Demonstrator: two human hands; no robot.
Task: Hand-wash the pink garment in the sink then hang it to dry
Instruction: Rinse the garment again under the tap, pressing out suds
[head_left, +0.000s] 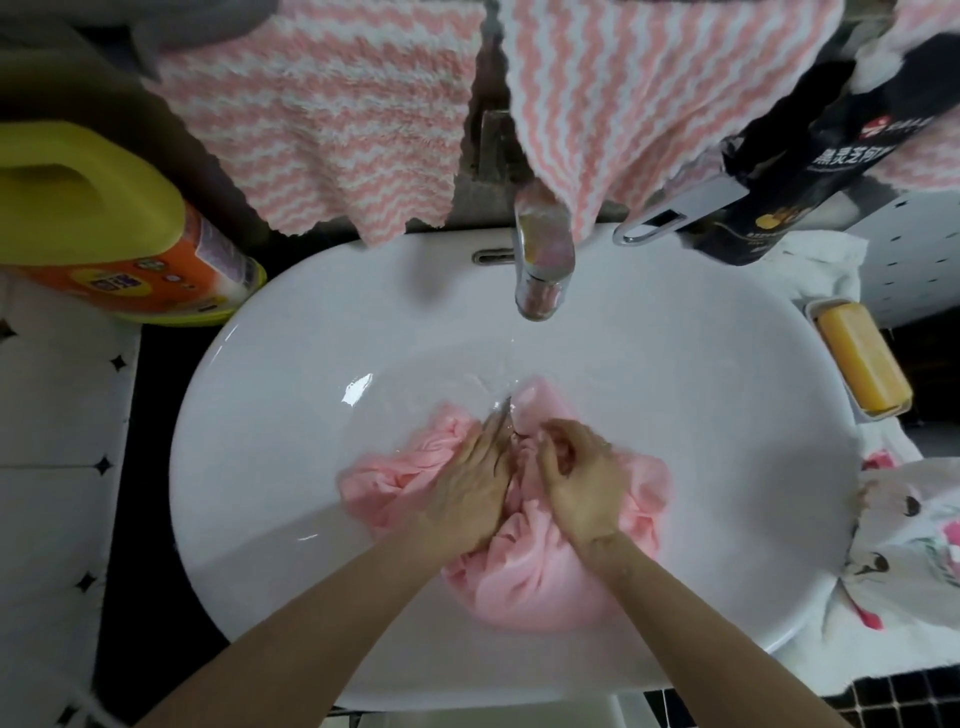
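The pink garment (524, 571) lies bunched and wet in the bottom of the white sink (291, 374), under a thin stream of water from the chrome faucet (543, 260). My left hand (467, 493) presses flat on the cloth's left half, fingers pointing to the stream. My right hand (582, 478) is curled around a fold of the garment just to the right. The two hands almost touch over the middle of the bundle.
A yellow and orange detergent jug (104, 228) stands at the sink's left. A yellow soap bar (865, 358) lies in a dish on the right rim. Pink-and-white striped towels (322, 119) hang above the faucet. A dark bottle (810, 156) and a printed white cloth (904, 545) are at right.
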